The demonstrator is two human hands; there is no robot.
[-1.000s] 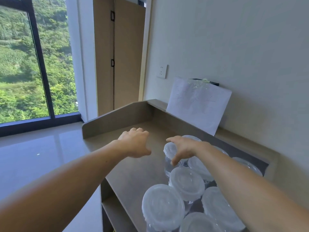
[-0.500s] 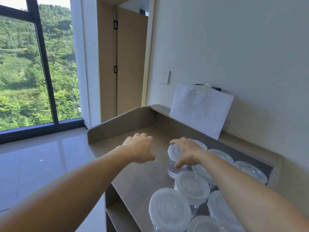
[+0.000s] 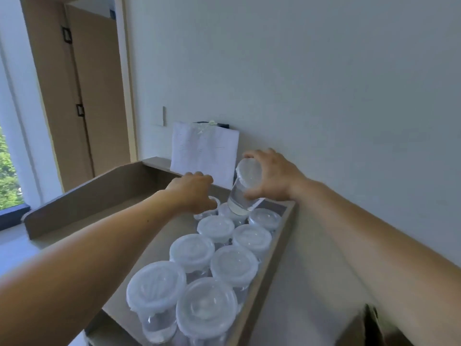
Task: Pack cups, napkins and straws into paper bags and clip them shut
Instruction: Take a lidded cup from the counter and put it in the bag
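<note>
over the far end of the counter (image 3: pixel 139 221), i am holding a cup (image 3: pixel 245 188) in my right hand (image 3: pixel 272 176), fingers wrapping round its lid and thumb pressing its clear side. it is hanging tilted, lid turned toward me, its base just above the other cups (image 3: pixel 192 250) and touching none that i can see, with what looks like a little clear liquid pooling at its low end. my left hand (image 3: pixel 192 193) is reaching down with curled fingers over the far cup (image 3: pixel 214 201) of the cluster; the hand is hiding the contact, so i cannot tell whether it is gripping that cup or only hovering over it. the rest are standing upright and lidded, packed close together along the wall side of the counter. a white bag (image 3: pixel 204 153) is leaning flat against the wall (image 3: pixel 324 96) just beyond both hands, and no open mouth is showing. i am judging this to be the opening step, picking cups for packing, with nothing in a bag yet. the next move is calling for a free hand to open the bag, and for the cup to be brought upright before going in, since a tilted lid may be leaking. napkins and straws are not showing.
</note>
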